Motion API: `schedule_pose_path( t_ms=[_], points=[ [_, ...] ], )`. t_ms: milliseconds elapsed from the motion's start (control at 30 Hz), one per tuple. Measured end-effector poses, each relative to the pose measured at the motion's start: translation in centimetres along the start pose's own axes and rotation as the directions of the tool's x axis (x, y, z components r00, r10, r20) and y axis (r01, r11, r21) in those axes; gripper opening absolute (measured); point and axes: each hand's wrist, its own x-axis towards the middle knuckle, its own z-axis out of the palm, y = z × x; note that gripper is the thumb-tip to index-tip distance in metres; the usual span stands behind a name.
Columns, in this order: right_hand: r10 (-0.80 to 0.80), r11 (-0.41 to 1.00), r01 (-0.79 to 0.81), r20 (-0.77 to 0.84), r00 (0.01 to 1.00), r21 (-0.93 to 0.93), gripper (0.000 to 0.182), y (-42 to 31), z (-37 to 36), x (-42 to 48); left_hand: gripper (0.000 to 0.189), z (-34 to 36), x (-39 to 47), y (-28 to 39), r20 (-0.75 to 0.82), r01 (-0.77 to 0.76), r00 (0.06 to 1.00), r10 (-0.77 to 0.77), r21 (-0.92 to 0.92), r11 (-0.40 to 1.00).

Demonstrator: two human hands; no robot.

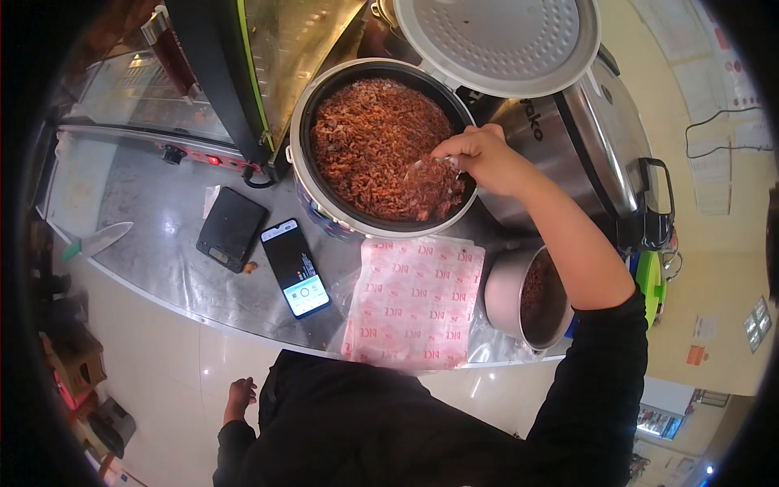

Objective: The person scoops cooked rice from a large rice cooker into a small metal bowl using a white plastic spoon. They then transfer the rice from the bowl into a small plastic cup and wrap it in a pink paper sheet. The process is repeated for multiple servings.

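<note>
My right hand point(481, 155) grips the short visible end of a serving scoop, at the right side of an open rice cooker point(371, 231). The scoop's blade is down among reddish-brown cooked rice point(371, 140), partly covered by a clump of it. Rice fills much of the cooker's dark inner pot point(316, 176). Low beside my body hangs my left hand point(242, 392), fingers curled, with nothing seen in it. In front of the cooker lies a stack of printed food wrapping paper point(417, 304). A metal pot point(505, 298) with some dark rice inside rests tilted below my right forearm.
The cooker's lid point(499, 42) is raised at the back. A larger steel cooker point(548, 140) stands to the right. On the steel counter point(158, 243) are a phone point(296, 268), a black digital scale point(232, 228) and a knife point(106, 239). A glass-sided warming cabinet point(158, 103) stands back left.
</note>
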Motion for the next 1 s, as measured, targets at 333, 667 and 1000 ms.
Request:
schedule_pose_path(
  t_ms=[333, 667, 1000],
  points=[
    [0.047, 0.97, -0.019, -0.11, 0.993, 0.242, 0.022, 0.3, -0.7, 0.4, 0.034, -0.2, -0.1, -0.4, 0.007, 0.018, 1.0, -0.017, -0.054, 0.998],
    [0.19, 0.818, -0.069, -0.156, 0.969, 0.571, 0.031, 0.3, -4.1, -12.9, 0.033, -1.1, 1.5, 1.9, 0.072, -0.046, 0.997, 0.037, 0.122, 0.991],
    [0.729, 0.573, -0.348, -0.267, 0.63, 0.743, 0.029, 7.0, 0.7, -39.4, 0.032, 0.5, 4.2, 7.4, 0.368, -0.561, 0.826, 0.427, 0.616, 0.553]
  ],
)
